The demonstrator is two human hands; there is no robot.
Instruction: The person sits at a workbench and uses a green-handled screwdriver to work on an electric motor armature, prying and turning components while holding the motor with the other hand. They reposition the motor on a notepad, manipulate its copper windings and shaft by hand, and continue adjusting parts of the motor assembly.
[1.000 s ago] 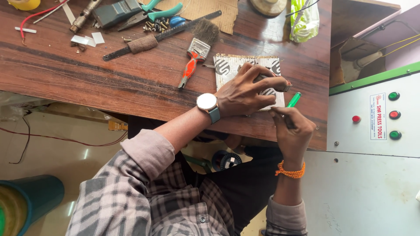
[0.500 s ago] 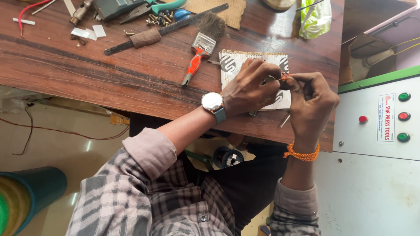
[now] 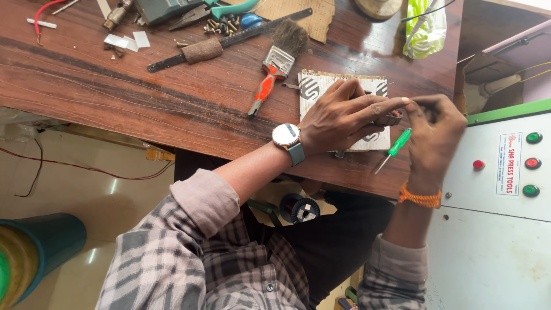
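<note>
Presently, head view: left hand [image 3: 338,117] and right hand [image 3: 433,138] pinch closed on a small dark metal part [image 3: 391,119] above the patterned white card [image 3: 321,86] on the brown wooden table [image 3: 143,97]. Green-handled screwdriver [image 3: 393,149] tucked under right fingers [image 3: 422,106], idle; fitting appears unfinished.

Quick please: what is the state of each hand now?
Left hand: closed, pinching a small metal part.
Right hand: closed, holding a green screwdriver.

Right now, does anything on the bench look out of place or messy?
Small screws lie loose near the pliers at the far edge, with white scraps scattered to their left. The paintbrush lies askew beside the cardboard pad. Both hands, left and right, work over that pad.
</note>
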